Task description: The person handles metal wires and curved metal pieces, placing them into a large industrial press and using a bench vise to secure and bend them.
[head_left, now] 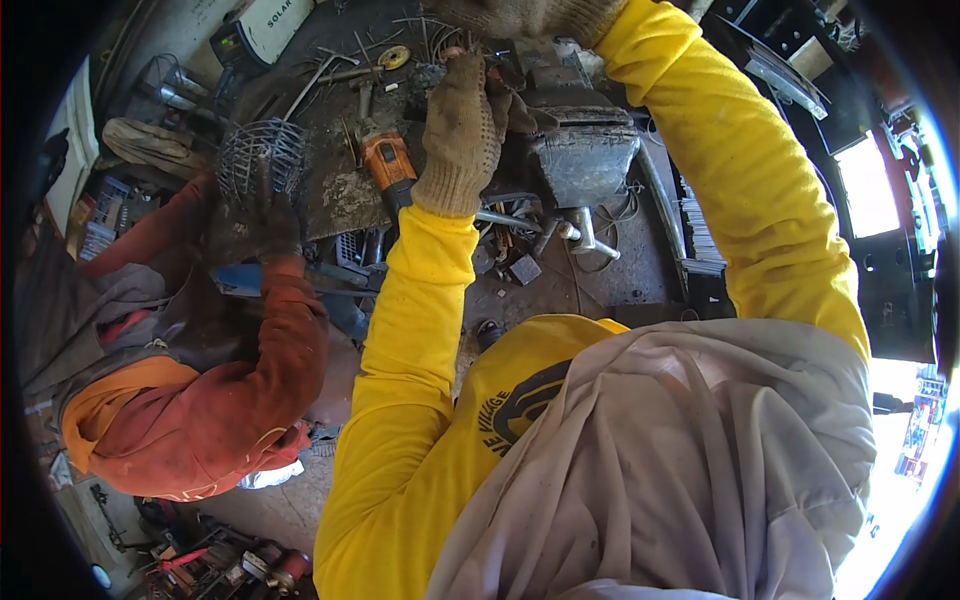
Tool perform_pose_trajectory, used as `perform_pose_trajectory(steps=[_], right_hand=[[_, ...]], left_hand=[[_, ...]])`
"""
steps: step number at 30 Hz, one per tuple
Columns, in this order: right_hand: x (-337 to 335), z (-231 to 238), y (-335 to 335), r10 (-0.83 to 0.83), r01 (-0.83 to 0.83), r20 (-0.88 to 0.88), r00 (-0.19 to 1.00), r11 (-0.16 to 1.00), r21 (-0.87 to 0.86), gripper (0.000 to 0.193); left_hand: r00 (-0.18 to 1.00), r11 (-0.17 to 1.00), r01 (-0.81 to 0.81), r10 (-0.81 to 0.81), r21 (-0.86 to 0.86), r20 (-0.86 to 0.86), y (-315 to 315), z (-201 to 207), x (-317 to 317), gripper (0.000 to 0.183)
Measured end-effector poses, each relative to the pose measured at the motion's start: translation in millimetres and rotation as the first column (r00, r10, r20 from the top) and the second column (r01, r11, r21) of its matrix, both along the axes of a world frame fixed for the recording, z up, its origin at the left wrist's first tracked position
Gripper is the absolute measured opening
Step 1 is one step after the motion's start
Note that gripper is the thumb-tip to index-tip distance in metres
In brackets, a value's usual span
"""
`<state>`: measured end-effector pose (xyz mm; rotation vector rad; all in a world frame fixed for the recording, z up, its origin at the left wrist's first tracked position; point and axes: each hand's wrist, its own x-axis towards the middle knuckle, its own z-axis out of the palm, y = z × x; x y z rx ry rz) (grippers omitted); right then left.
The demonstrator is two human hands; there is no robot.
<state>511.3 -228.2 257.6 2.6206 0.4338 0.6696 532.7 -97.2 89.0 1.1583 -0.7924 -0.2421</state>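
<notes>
Left hand [462,135], in a grubby knit glove, is clamped on a small dark metal piece [505,95] beside the bench vise [585,150]. Right hand [530,15] sits above it, mostly out of frame, so can't tell its grip. Orange angle grinder [388,165] lies just left on the desk [345,195]. Looks like the positioning stage; next it'll need steady alignment.

The left hand [462,135], in a dirty knit glove, is closed on a bundle of thin metal wires [447,45] at the bench's far edge, just left of the grey vise [585,150]. The wires are bent and splay outward.
</notes>
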Motion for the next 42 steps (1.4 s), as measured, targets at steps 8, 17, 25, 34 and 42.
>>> perform_pose_trajectory(steps=[8, 17, 25, 34, 42], right_hand=[[18.0, -13.8, -13.9, 0.144, -0.156, 0.138, 0.980, 0.984, 0.083, 0.037], [16.0, -9.7, -14.8, 0.171, -0.181, 0.075, 0.982, 0.973, 0.145, 0.034], [-15.7, -32.2, -24.0, 0.462, -0.694, 0.652, 0.601, 0.707, 0.139, 0.034], [-248.2, -377.3, -86.9, -0.385, 0.387, -0.497, 0.778, -0.330, 0.861, 0.061], [-213.0, -330.5, -44.2, -0.134, -0.166, -0.220, 0.966, -0.977, -0.134, 0.019]], left_hand=[[0.585, 0.935, -0.346, 0.282, -0.081, 0.761, 5.0, -1.0, 5.0, 0.013], [0.986, 0.976, -0.135, 0.114, 0.172, 0.124, 2.4, 26.7, -21.3, 0.022], [0.990, 0.973, 0.072, -0.096, -0.219, -0.104, 16.8, 22.6, 8.0, 0.030], [0.981, 0.983, -0.082, 0.109, 0.163, -0.162, 9.7, 92.8, 8.8, 0.035], [0.964, 0.991, 0.111, -0.127, -0.080, -0.234, 12.2, 77.5, 31.2, 0.028]])
